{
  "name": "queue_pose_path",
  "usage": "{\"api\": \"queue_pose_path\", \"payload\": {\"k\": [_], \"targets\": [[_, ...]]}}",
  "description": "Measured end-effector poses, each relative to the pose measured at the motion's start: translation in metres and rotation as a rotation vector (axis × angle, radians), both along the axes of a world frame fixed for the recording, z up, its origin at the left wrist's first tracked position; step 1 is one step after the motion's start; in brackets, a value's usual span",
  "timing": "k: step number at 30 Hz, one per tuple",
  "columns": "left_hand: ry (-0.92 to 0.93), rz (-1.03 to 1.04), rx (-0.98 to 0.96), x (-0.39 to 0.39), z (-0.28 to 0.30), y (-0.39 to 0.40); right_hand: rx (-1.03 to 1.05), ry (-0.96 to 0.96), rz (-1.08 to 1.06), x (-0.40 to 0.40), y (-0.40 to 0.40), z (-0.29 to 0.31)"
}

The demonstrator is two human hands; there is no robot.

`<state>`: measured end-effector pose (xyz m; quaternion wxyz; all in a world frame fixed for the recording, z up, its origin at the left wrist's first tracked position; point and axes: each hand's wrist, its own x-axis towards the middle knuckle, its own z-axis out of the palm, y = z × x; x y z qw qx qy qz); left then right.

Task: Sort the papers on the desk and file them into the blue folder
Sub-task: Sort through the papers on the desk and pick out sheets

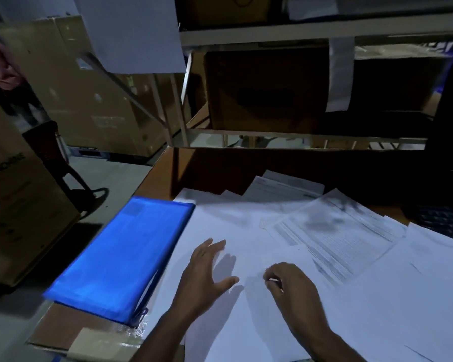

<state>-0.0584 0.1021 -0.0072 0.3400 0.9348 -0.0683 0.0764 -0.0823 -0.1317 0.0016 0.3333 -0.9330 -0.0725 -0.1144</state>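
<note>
Blue folder (120,257) left of spread left fingers (215,245), right fingers (271,279) curled on papers (246,226)

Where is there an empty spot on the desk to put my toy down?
Bare brown desk shows along the back, between the shelf frame and the far edge of the papers. The blue folder fills the left side. In front and to the right it is crowded: loose sheets overlap, and the left hand and right hand are over them.

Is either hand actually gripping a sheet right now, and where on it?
Left hand lies open and flat on the blank sheet, gripping nothing. Right hand has curled fingers at that sheet; whether it pinches the paper cannot be told.
</note>
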Motion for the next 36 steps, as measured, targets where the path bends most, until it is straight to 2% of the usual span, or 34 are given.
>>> {"api": "queue_pose_path", "payload": {"k": [4, 8, 13, 15, 17, 19, 21, 23, 25, 28, 30, 32, 34, 36], "targets": [[0.07, -0.065, 0.063, 0.005, 0.007, -0.017, 0.027, 0.087, 0.067, -0.002, -0.006, -0.005], [0.149, -0.02, 0.102, 0.012, 0.002, -0.029, 0.027, 0.145, 0.098, -0.007, -0.01, -0.011], [0.101, 0.067, 0.101, 0.015, 0.007, -0.034, 0.082, 0.183, 0.123, -0.009, -0.014, -0.012], [0.082, 0.109, 0.083, 0.015, 0.014, -0.034, 0.162, 0.197, 0.106, -0.011, -0.016, -0.008], [0.055, 0.121, 0.097, 0.015, 0.025, -0.031, 0.259, 0.12, 0.052, -0.012, -0.018, 0.0], [-0.025, 0.16, 0.087, 0.016, 0.042, -0.027, 0.286, 0.045, 0.004, -0.012, -0.021, 0.012], [-0.148, 0.237, 0.027, 0.017, 0.061, -0.028, 0.298, 0.074, -0.005, -0.011, -0.024, 0.027], [-0.299, 0.261, 0.025, 0.013, 0.077, -0.037, 0.433, 0.196, 0.039, -0.009, -0.025, 0.04], [-0.374, 0.164, 0.038, 0.004, 0.086, -0.056, 0.635, 0.317, 0.12, -0.005, -0.022, 0.055], [-0.325, -0.16, 0.052, -0.01, 0.086, -0.091, 0.818, 0.348, 0.134, 0.0, -0.022, 0.07], [-0.246, -0.353, 0.036, -0.017, 0.08, -0.11, 0.87, 0.293, 0.035, 0.003, -0.029, 0.075], [-0.134, -0.445, -0.101, -0.019, 0.079, -0.122, 0.939, 0.249, -0.089, 0.008, -0.045, 0.073], [-0.087, -0.393, -0.238, -0.018, 0.078, -0.127, 1.031, 0.257, -0.151, 0.011, -0.067, 0.07], [-0.137, -0.186, -0.341, -0.012, 0.073, -0.13, 1.169, 0.31, -0.129, 0.012, -0.092, 0.068]]}}
